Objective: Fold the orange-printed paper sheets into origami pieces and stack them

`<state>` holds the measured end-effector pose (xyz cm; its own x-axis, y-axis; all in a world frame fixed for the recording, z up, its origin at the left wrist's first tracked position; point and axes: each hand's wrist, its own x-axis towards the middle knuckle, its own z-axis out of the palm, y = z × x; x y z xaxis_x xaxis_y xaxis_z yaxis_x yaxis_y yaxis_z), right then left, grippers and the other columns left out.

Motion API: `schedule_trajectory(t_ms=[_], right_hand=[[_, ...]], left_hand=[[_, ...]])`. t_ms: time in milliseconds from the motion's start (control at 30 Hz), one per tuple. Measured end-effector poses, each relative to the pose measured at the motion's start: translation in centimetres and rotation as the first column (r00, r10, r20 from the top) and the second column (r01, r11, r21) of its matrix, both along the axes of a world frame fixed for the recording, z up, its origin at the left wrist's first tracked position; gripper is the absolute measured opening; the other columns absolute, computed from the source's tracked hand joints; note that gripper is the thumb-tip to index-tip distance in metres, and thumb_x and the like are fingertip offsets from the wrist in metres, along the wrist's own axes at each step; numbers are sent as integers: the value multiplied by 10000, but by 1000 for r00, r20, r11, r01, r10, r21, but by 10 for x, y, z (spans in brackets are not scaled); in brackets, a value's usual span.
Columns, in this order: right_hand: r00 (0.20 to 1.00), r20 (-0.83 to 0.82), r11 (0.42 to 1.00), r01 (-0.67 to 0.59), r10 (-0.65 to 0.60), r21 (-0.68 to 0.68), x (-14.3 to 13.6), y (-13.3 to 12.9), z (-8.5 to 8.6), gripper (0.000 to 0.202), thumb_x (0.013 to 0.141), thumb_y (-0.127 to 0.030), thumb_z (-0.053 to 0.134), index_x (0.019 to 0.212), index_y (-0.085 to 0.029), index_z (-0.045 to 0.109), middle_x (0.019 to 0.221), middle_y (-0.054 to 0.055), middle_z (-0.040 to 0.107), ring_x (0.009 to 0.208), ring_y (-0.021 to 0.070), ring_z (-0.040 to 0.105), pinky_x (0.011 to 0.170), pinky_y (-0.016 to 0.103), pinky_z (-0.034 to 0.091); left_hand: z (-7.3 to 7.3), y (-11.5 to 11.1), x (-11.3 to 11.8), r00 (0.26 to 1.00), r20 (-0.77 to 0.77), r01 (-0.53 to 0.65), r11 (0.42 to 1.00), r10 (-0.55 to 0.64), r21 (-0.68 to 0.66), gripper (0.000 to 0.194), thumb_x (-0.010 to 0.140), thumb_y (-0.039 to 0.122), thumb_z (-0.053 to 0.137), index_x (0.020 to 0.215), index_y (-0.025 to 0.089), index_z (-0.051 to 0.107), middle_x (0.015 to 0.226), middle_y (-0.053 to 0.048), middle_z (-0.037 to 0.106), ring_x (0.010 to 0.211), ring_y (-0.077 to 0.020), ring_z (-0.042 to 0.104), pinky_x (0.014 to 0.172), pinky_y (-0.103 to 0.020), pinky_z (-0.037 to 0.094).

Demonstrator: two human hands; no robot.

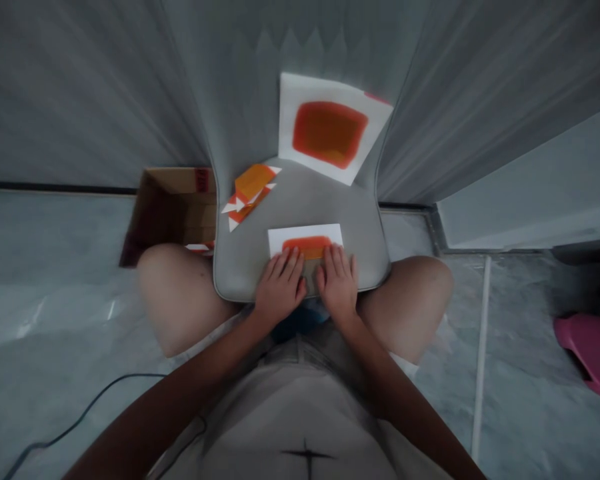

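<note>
**Both hands flat on a printed sheet at the chair's front edge**

A white paper with an orange-red patch [307, 241] lies near the front edge of a grey chair seat [310, 203], about midway between its two sides. The person's left hand [280, 281] and right hand [337, 280] rest on its near part, one toward each end, fingers outstretched and close together, gripping nothing. The far strip of white and much of the patch show beyond the fingertips; the near edge is hidden beneath the hands.

Over by the seat's left edge, toward the back, sit folded orange-and-white paper pieces [253, 193], well apart from the hands. At the back right corner, a larger white sheet with a dark orange square [330, 130] seems to lean against the backrest [240, 93], though the dim light makes that hard to judge.

On the floor just beyond the left knee [180, 287] stands an open cardboard box [167, 179]. A white-and-red scrap [199, 248] shows at its near side, partly covered by the knee.
</note>
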<state>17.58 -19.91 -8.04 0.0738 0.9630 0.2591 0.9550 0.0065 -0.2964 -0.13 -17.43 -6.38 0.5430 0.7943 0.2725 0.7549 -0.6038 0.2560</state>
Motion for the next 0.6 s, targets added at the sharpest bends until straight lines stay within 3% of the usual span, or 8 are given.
schedule_trajectory(t_ms=[433,600], right_hand=[[999,23,994,-43,45,-98,4,-3,9,621,1119,-421,266,1646,-97,323,1679,168,390,1604,270,271,1304,560,173],[999,11,992,-52,53,-113,5,-4,12,630,1120,-437,258,1651,-102,313,1683,171,381,1603,270,278,1304,559,164]], left_hand=[[5,1,-4,998,-61,16,999,-18,-45,626,1054,317,421,1641,110,355,1684,-128,361,1593,-301,302,1312,-499,263],[7,3,-10,998,-64,-29,998,25,-55,716,1052,425,432,1660,77,283,1697,-173,309,1596,-300,296,1310,-506,249]])
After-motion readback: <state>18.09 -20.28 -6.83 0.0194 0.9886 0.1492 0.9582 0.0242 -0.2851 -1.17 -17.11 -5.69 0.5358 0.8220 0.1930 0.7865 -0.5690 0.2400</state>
